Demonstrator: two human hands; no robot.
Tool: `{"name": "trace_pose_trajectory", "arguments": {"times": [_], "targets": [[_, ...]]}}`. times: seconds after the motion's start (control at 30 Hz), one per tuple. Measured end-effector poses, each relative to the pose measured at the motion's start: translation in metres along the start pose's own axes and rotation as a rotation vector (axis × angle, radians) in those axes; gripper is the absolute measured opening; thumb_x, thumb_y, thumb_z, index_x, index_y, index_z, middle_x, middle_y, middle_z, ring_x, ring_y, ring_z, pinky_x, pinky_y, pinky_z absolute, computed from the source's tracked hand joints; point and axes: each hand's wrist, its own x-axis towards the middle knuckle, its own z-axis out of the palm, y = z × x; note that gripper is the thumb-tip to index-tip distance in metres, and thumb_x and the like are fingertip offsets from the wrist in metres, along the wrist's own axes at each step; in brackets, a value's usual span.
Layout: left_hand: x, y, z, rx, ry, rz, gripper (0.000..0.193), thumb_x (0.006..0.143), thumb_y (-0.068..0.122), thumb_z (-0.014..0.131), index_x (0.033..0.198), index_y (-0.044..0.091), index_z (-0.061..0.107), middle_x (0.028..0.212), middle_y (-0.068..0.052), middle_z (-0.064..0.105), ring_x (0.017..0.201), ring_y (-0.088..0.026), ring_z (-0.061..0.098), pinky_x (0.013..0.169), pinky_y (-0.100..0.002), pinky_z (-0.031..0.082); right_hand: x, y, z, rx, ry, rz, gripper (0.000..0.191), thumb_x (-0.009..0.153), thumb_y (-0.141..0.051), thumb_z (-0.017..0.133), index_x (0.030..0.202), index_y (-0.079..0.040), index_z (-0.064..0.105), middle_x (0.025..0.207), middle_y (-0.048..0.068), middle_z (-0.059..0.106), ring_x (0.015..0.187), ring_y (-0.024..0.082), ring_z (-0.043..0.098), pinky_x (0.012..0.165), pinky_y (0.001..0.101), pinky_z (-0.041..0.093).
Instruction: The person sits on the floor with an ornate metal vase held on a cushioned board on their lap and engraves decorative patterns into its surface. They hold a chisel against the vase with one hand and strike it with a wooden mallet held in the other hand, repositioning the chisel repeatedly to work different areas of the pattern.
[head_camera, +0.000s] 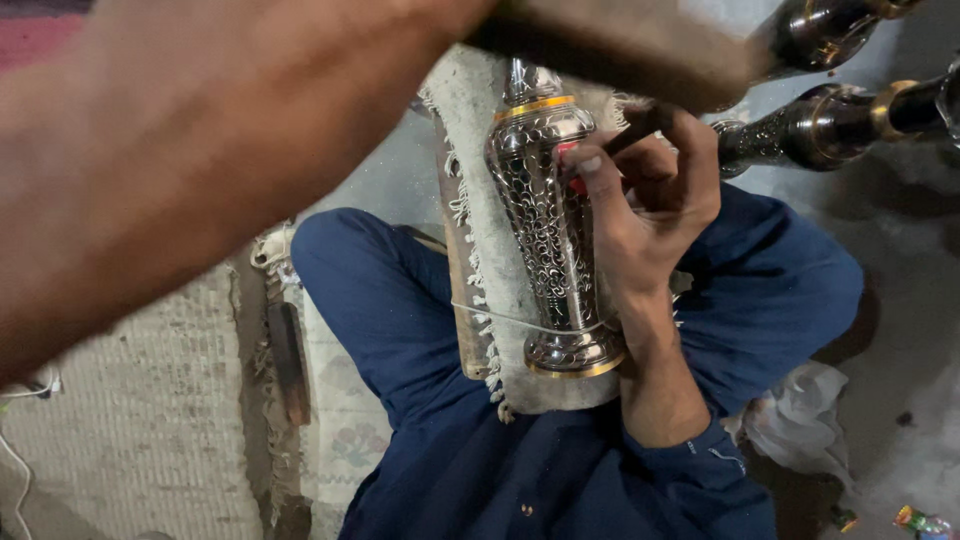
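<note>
Head view: a silver engraved vase (548, 215) with gold bands is laid lengthwise on a fringed grey cloth (470, 120) over a wooden board (462, 320), across the lap of a person seated cross-legged in dark blue clothing (400, 330). The right hand (640, 195) is pressed against the vase's right flank, fingers closed around a thin dark tool (640, 125) whose tip is set on the engraved surface. A bare forearm, blurred, is swept across the upper left, ending in the left hand, cut off near the top edge; a blurred wooden mallet head (610, 45) is seen above the vase, hiding its neck; the grip on it cannot be told. Right of the vase, two more dark metal vessels (830, 120) are laid on the floor. Below right of the vase, crumpled white plastic (800, 410) is noted; left of it, a woven mat (150, 420)
</note>
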Motion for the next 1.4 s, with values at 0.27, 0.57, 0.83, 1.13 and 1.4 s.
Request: {"name": "trace_pose_trajectory", "arguments": {"times": [0.27,0.57,0.83,1.13,1.4], "targets": [[0.007,-0.002,0.016,0.029,-0.282,-0.219,0.025,0.104,0.004,0.058,0.128,0.004,0.065,0.069,-0.016,0.066,0.045,-0.023,0.059,0.041,-0.034,0.049,-0.001,0.007,-0.003,0.012,-0.019,-0.005,0.035,0.116,0.007,0.072,0.139,0.000,0.046,0.104,0.017,0.075,0.093,0.019,0.076,0.084,0.0254,0.063],[0.006,-0.006,0.022,0.005,-0.177,-0.156,0.024,0.099,0.004,0.061,0.122,0.002,0.068,0.065,-0.015,0.065,0.044,-0.023,0.061,0.040,-0.034,0.049,0.002,0.003,0.000,-0.003,-0.006,0.008,0.035,0.113,0.008,0.071,0.139,0.000,0.048,0.104,0.015,0.072,0.088,0.017,0.075,0.080,0.0253,0.063],[0.027,-0.001,0.008,-0.005,-0.304,-0.336,0.014,0.103,0.007,0.058,0.107,0.004,0.072,0.067,-0.017,0.066,0.046,-0.027,0.064,0.040,-0.038,0.051,0.002,0.004,-0.003,0.000,-0.040,0.026,0.034,0.114,0.011,0.068,0.139,0.001,0.047,0.104,0.017,0.074,0.089,0.018,0.075,0.079,0.0241,0.063],[0.018,-0.010,0.020,0.046,-0.080,-0.161,0.018,0.096,0.017,0.068,0.106,0.004,0.076,0.070,-0.016,0.069,0.053,-0.029,0.066,0.047,-0.040,0.053,0.003,0.000,-0.005,0.000,-0.060,0.062,0.032,0.115,0.013,0.065,0.140,0.002,0.048,0.103,0.018,0.075,0.090,0.017,0.075,0.080,0.0241,0.062],[0.028,-0.008,0.015,0.041,-0.078,-0.163,0.022,0.093,0.008,0.067,0.113,0.004,0.075,0.080,-0.020,0.070,0.063,-0.033,0.070,0.053,-0.043,0.056,0.006,-0.004,-0.002,0.080,-0.041,0.120,0.038,0.111,0.011,0.062,0.144,0.002,0.046,0.105,0.016,0.073,0.091,0.017,0.074,0.083,0.0244,0.063]]}}
